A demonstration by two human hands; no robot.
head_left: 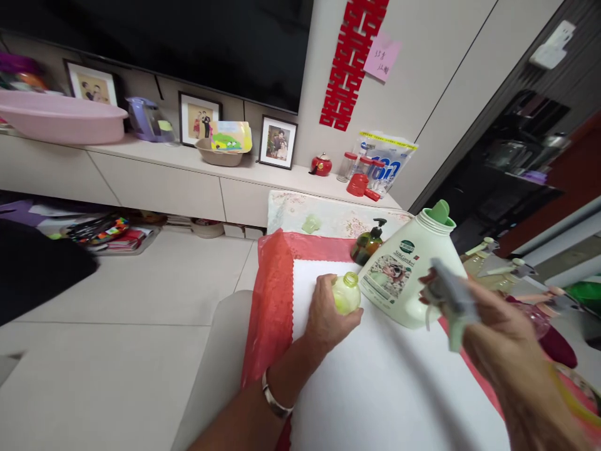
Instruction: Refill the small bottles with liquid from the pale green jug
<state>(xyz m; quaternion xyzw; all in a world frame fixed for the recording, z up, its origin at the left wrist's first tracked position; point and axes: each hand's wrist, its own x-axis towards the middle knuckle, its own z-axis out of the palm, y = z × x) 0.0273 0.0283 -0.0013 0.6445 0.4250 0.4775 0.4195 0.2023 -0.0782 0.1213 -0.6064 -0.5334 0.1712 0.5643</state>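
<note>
My left hand is wrapped round a small yellow-green bottle whose threaded neck stands uncovered. In my right hand is a grey spray trigger head, blurred by motion, held off to the right of the bottle. Between the two hands, a little farther back, a large pale green detergent jug stands with a green spout showing in its mouth. Just left of the jug sits a dark amber pump bottle. A white sheet lies under these things.
Red plastic covering edges the table on the left. More spray bottles stand to the right. Behind, a low cabinet carries a pink basin, picture frames, a red pot and a detergent bag.
</note>
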